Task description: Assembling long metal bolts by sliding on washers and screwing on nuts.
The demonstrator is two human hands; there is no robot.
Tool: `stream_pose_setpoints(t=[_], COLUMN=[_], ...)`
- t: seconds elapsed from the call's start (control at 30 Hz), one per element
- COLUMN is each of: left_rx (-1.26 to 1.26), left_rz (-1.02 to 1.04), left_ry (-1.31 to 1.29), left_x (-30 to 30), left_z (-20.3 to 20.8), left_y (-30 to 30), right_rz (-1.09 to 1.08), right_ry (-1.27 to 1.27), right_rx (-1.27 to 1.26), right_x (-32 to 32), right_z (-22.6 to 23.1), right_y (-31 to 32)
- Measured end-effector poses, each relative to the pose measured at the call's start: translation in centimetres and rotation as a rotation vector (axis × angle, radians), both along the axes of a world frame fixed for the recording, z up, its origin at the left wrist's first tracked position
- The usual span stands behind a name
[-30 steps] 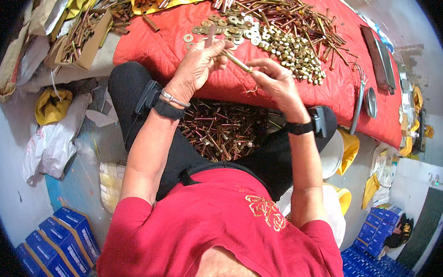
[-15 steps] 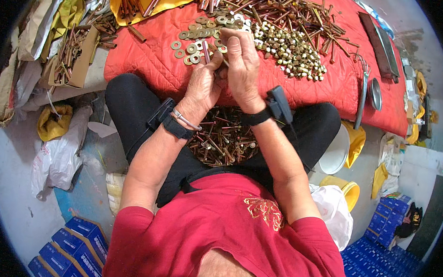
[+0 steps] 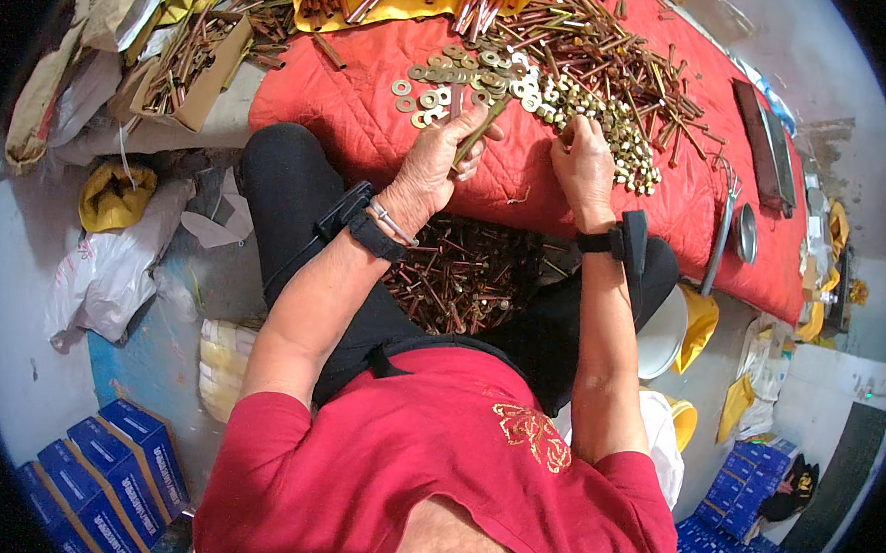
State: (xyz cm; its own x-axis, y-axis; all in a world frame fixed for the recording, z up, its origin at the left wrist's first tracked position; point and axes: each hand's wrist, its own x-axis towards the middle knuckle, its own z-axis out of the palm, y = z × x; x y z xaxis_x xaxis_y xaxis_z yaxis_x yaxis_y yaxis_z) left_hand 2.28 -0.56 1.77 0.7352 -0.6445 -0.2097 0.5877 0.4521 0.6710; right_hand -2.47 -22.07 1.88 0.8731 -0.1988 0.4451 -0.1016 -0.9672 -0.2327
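Observation:
My left hand (image 3: 431, 166) is closed around a long brass-coloured metal sleeve (image 3: 482, 135), which slants up to the right past the thumb. A reddish metal shank (image 3: 456, 101) stands up just behind that thumb. Beyond the hand, flat round washers (image 3: 439, 74) lie scattered on a red quilted cloth (image 3: 352, 92). Over at the pile of small brass-coloured nuts (image 3: 637, 167), my right hand (image 3: 582, 174) has its fingertips drawn together at the pile's near left side. Whatever is between those fingers is hidden.
Long bolts (image 3: 615, 55) are heaped at the far side. More bolts (image 3: 458, 282) fill a dark container between my legs. A cardboard box of metal pieces (image 3: 198, 78) stands at left, and yellow cloth (image 3: 377, 8) lies at the far edge. A metal spoon-like tool (image 3: 747, 232) sits at right.
My hands were together over the washers and have separated. The right one moved right to the nuts; the left one turned, showing the sleeve. The whole view has shifted slightly.

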Motion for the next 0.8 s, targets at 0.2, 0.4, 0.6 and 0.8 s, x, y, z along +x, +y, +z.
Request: stream_pose_setpoints(t=[0.2,0.4,0.6,0.8], left_rx=[0.067,0.083,0.007,0.219], left_rz=[-0.035,-0.107,-0.248,-0.078], left_ry=[-0.125,-0.232,-0.098,-0.474], left_x=[-0.9,-0.9,-0.1,-1.1], left_z=[1.0,1.5,1.5,1.5], left_y=[0.7,0.6,1.6,0.1], right_rz=[0.325,0.459,0.568,0.484], right_ry=[-0.053,-0.034,0.0,0.157], right_rx=[1.194,1.284,1.035,0.033], right_x=[-1.5,-1.6,-1.1,-2.4], right_z=[4.2,4.0,4.4,5.3], right_y=[3.3,3.8,3.6,2.6])
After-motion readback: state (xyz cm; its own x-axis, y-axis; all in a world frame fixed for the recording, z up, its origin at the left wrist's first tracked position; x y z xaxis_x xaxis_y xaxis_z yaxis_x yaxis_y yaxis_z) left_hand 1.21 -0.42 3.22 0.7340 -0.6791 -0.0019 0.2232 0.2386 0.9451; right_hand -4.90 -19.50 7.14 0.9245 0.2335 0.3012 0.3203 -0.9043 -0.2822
